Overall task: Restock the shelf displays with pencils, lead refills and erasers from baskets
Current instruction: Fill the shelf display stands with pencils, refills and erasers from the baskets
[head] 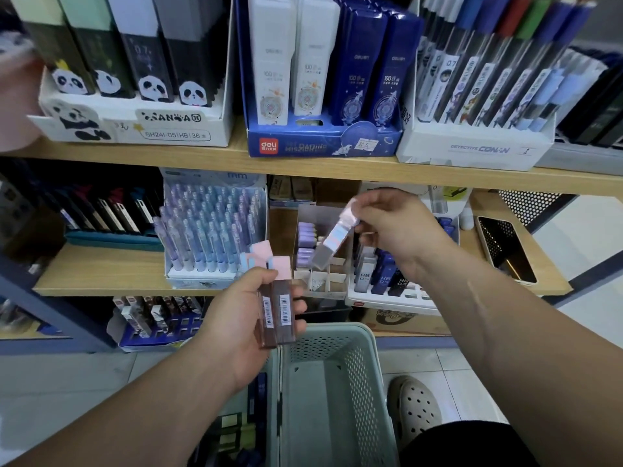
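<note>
Facing wooden shelves [101, 274], I am pinching one lead refill case [332, 242], likely light and slick, by its cap in my right hand [401, 230] above the divided box [320, 281], while my left hand [236, 321] is gripping more pink-capped cases [277, 311] near the basket [357, 335].

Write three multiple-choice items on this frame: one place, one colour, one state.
1. Where is the phone? A. top shelf B. middle shelf, right end C. basket
2. Cap colour of the cases in the left hand? A. pink B. green C. black
3. The right hand is: A. open B. pinching one case C. curled, empty
Key: B, it lies at that shelf's right end; A, pink caps show above the hand; B, it pinches the case.
</note>
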### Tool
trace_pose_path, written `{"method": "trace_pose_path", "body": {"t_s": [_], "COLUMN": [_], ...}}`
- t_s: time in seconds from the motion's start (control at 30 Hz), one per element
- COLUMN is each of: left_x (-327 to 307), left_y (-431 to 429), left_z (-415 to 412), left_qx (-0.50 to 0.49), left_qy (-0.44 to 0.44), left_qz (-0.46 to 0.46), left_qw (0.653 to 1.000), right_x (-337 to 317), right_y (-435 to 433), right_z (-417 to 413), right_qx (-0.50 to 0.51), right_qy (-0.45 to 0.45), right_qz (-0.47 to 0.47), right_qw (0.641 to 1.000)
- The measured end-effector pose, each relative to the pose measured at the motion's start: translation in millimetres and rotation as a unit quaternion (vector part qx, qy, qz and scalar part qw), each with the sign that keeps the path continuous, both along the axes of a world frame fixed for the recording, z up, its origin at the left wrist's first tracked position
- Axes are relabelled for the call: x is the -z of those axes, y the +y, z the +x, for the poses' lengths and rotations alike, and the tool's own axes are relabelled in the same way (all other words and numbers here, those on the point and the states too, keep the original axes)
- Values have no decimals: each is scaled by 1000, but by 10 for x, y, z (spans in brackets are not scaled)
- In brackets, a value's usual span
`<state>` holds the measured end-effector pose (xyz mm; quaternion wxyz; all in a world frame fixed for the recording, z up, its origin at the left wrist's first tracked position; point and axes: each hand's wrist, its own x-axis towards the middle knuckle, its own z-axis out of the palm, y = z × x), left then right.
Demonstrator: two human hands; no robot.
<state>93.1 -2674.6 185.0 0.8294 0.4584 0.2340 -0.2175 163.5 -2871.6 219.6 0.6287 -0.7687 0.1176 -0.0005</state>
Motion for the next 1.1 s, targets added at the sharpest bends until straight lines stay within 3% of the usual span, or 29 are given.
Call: {"method": "trace_pose_path", "body": {"t_s": [0.1,0.37,0.53,0.73,1.0,1.1], "left_x": [13,15,10,20,40,26], "left_y": [23,50,80,110,133,122], "left_z": [29,14,-5,0,28,27], "left_qx": [-1,2,4,6,-1,0], "left_qy": [-8,-14,-23,-30,-26,-26], "left_qz": [-11,2,5,4,9,7], "left_qw": [1000,1000,1000,1000,1000,1000], "right_x": [85,196,318,421,324,311], "right_y": [5,-6,-21,32,-28,-55], "right_z": [55,180,185,202,194,174], "right_qx": [78,156,28,-115,-205,-203], "right_qy": [-39,-120,-142,-141,-121,-128], "right_qz": [-23,-84,-206,-343,-432,-499], "right_qw": [996,977,968,922,870,833]}}
